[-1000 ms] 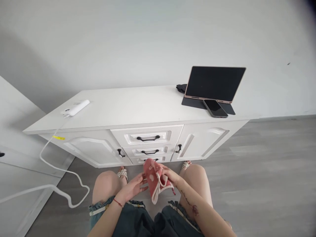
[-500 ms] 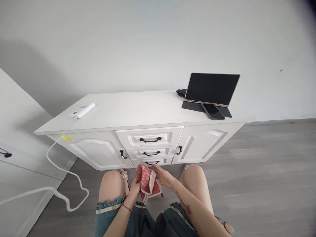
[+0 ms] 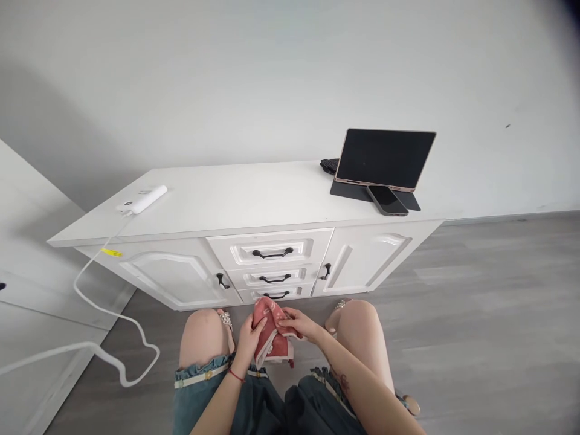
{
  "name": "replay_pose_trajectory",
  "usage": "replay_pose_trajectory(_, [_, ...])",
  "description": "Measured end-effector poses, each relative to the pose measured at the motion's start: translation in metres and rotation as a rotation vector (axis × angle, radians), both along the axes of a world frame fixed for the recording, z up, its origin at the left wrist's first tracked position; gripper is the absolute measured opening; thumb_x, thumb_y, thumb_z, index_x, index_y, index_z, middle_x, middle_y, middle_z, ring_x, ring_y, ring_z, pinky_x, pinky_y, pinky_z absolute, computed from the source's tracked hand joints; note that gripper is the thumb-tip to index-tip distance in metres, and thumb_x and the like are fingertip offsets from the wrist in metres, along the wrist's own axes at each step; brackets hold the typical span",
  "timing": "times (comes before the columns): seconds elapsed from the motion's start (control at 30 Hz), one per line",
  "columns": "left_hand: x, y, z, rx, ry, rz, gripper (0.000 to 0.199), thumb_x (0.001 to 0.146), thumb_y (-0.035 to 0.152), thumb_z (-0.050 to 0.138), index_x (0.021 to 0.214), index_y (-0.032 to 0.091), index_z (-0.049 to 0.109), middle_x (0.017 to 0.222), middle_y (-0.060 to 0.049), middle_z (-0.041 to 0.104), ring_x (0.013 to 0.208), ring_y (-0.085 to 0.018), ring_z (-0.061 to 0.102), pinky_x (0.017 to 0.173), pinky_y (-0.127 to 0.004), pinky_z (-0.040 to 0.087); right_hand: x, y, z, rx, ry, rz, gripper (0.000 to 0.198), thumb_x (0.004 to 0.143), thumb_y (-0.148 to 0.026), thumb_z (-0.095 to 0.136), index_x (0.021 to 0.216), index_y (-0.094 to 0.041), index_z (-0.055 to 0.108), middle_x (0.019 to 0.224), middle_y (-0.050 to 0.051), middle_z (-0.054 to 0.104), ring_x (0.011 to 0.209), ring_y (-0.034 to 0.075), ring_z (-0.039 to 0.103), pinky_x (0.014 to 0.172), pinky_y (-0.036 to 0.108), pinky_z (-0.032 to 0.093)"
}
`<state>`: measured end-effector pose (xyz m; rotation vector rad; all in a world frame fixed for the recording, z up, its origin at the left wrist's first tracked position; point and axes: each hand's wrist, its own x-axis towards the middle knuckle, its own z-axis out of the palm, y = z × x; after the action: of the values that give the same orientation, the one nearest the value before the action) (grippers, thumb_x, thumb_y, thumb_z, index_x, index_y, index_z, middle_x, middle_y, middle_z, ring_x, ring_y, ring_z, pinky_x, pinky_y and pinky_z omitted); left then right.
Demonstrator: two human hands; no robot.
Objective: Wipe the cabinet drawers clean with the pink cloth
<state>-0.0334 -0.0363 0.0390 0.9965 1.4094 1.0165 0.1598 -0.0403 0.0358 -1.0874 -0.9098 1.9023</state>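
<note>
A red patterned towel (image 3: 277, 347) with pale edges hangs bunched between my knees, in front of the cabinet's drawers. My left hand (image 3: 249, 338) is closed on its left side, with the thumb lying over the cloth. On the other side, my right hand (image 3: 301, 324) pinches the upper right part of the towel between thumb and fingers. The lower part of the cloth droops in loose folds, and a small dark red tag or loop shows at its bottom right corner.
A white cabinet (image 3: 244, 208) stands before me against the wall. On its top are a tablet (image 3: 386, 158) on a dark stand, a phone (image 3: 387, 200), a black folded item (image 3: 329, 166) and a white power strip (image 3: 144, 200). Its white cable (image 3: 109, 309) loops down at left.
My right hand, open with fingers extended beside the towel before, has closed on its right side. The towel's upper part is now drawn toward the right. The view has shifted slightly.
</note>
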Motion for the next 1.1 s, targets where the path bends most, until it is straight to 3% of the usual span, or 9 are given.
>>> replay_pose_trajectory(0.1, [-0.001, 0.002, -0.002, -0.039, -0.009, 0.08, 0.022, 0.061, 0.022, 0.081, 0.078, 0.022, 0.067, 0.08, -0.005, 0.068, 0.106, -0.032, 0.061, 0.103, -0.041, 0.039, 0.0, 0.004, -0.002, 0.009, -0.045, -0.08, 0.055, 0.052, -0.05, 0.086, 0.095, -0.019, 0.071, 0.088, 0.001, 0.07, 0.085, 0.021, 0.064, 0.089, 0.038, 0.045])
replay_pose_trajectory(0.2, [0.003, 0.0, -0.002, -0.058, -0.071, 0.074, 0.029, 0.059, 0.022, 0.082, 0.084, 0.022, 0.067, 0.092, -0.007, 0.071, 0.114, -0.031, 0.059, 0.105, -0.04, 0.038, -0.003, 0.001, 0.001, -0.004, -0.023, -0.099, 0.056, 0.054, -0.052, 0.085, 0.096, -0.019, 0.07, 0.091, 0.002, 0.071, 0.088, 0.022, 0.065, 0.089, 0.038, 0.046])
replay_pose_trajectory(0.37, [0.014, -0.011, 0.006, -0.16, -0.429, -0.127, 0.052, 0.06, 0.028, 0.084, 0.108, 0.02, 0.067, 0.119, -0.012, 0.069, 0.115, -0.031, 0.061, 0.1, -0.04, 0.046, -0.014, -0.009, 0.005, -0.106, 0.081, -0.076, 0.071, 0.056, -0.045, 0.087, 0.117, -0.025, 0.059, 0.102, 0.002, 0.07, 0.097, 0.022, 0.066, 0.094, 0.039, 0.046])
replay_pose_trajectory(0.5, [0.018, -0.017, 0.011, -0.221, -0.543, -0.201, 0.056, 0.057, 0.028, 0.086, 0.109, 0.022, 0.067, 0.123, -0.011, 0.068, 0.119, -0.031, 0.059, 0.101, -0.04, 0.046, -0.015, -0.007, 0.001, -0.093, 0.133, -0.094, 0.078, 0.052, -0.041, 0.089, 0.121, -0.025, 0.056, 0.105, 0.003, 0.07, 0.097, 0.023, 0.067, 0.093, 0.04, 0.046])
replay_pose_trajectory(0.63, [0.018, -0.012, 0.0, -0.259, -0.492, -0.188, 0.052, 0.059, 0.037, 0.085, 0.106, 0.022, 0.068, 0.118, -0.012, 0.07, 0.116, -0.033, 0.061, 0.095, -0.043, 0.049, -0.013, -0.002, -0.006, -0.112, 0.038, -0.141, 0.068, 0.046, -0.04, 0.09, 0.105, -0.019, 0.063, 0.094, 0.003, 0.072, 0.089, 0.025, 0.068, 0.089, 0.041, 0.048])
replay_pose_trajectory(0.83, [0.008, 0.008, -0.014, -0.165, -0.272, 0.031, 0.045, 0.061, 0.036, 0.084, 0.101, 0.022, 0.066, 0.123, -0.012, 0.065, 0.127, -0.032, 0.052, 0.103, -0.039, 0.043, -0.003, 0.007, -0.022, -0.184, -0.051, -0.422, 0.06, 0.04, -0.034, 0.088, 0.093, -0.019, 0.064, 0.09, 0.005, 0.073, 0.09, 0.028, 0.068, 0.087, 0.042, 0.049])
replay_pose_trajectory(0.93, [0.008, 0.023, 0.004, -0.104, -0.319, 0.013, 0.04, 0.068, 0.032, 0.08, 0.104, 0.023, 0.066, 0.128, -0.011, 0.063, 0.13, -0.028, 0.05, 0.107, -0.037, 0.04, 0.004, 0.009, -0.024, -0.209, -0.049, -0.477, 0.061, 0.044, -0.036, 0.087, 0.097, -0.02, 0.063, 0.093, 0.005, 0.073, 0.093, 0.028, 0.068, 0.087, 0.041, 0.05])
replay_pose_trajectory(1.1, [0.03, 0.071, 0.068, -0.069, -0.624, 0.03, 0.016, 0.082, 0.022, 0.065, 0.098, 0.019, 0.064, 0.118, -0.011, 0.066, 0.119, -0.023, 0.059, 0.104, -0.036, 0.044, 0.008, 0.003, -0.016, -0.239, 0.039, -0.462, 0.068, 0.045, -0.041, 0.088, 0.104, -0.019, 0.063, 0.098, 0.008, 0.073, 0.097, 0.03, 0.068, 0.089, 0.043, 0.051])
